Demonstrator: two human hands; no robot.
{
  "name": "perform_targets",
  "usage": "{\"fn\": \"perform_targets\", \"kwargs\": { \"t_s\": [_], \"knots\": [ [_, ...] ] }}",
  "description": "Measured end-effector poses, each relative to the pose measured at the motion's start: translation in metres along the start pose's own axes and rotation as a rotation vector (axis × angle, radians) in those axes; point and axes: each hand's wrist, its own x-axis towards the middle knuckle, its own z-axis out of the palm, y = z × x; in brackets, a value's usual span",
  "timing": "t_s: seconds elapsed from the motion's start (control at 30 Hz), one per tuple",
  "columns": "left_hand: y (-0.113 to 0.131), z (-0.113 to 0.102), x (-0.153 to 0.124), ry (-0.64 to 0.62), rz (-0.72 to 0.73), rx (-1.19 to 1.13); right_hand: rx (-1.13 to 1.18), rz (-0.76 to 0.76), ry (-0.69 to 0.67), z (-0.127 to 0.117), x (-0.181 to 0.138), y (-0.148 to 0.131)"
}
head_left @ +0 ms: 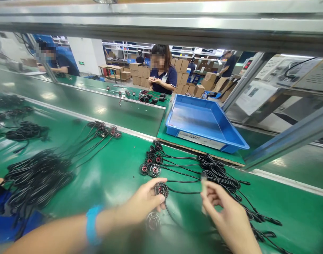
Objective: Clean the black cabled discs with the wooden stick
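My left hand (pixel 148 201) pinches a round black disc-shaped part (pixel 161 189) with a toothed rim and a red-and-silver centre. From that part a black cable leads off to the right. My right hand (pixel 225 208) is closed around a small pale stick-like thing (pixel 204 185), too blurred to name. Just below my left hand lies another round part (pixel 153 221), partly smeared. Beyond both hands, several like parts (pixel 150 164) with red centres rest in a group, their cables running into a black coiled bundle (pixel 214 169) behind my right hand.
A blue plastic tray (pixel 203 139) stands on a raised board past the bundle. To the left lie more coiled cables (pixel 42 173) with round parts (pixel 105 128). A metal post (pixel 288 123) rises at the right. Across the bench a person (pixel 163 72) handles something small.
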Motion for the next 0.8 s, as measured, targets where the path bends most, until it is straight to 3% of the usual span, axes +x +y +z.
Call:
{"fn": "perform_targets", "kwargs": {
  "t_s": [0.07,0.17,0.33,0.57,0.7,0.8],
  "knots": [
    [-0.001,0.001,-0.003,-0.017,-0.021,0.043,0.242,0.023,0.175,0.006,-0.004,-0.012],
    [-0.003,0.002,-0.006,-0.073,-0.064,0.072,0.394,-0.076,0.186,0.026,-0.011,-0.028],
    [-0.001,0.006,-0.008,-0.138,-0.032,0.101,0.278,-0.307,0.121,0.056,-0.020,-0.034],
    [0.002,0.008,-0.009,-0.163,0.015,0.127,0.215,-0.291,0.160,0.070,-0.027,-0.035],
    [-0.001,0.006,-0.007,-0.171,0.020,0.231,0.207,-0.277,0.022,0.068,-0.018,-0.040],
    [-0.006,0.004,-0.004,-0.168,0.047,0.250,0.194,-0.405,-0.109,0.067,-0.007,-0.045]
  ]
}}
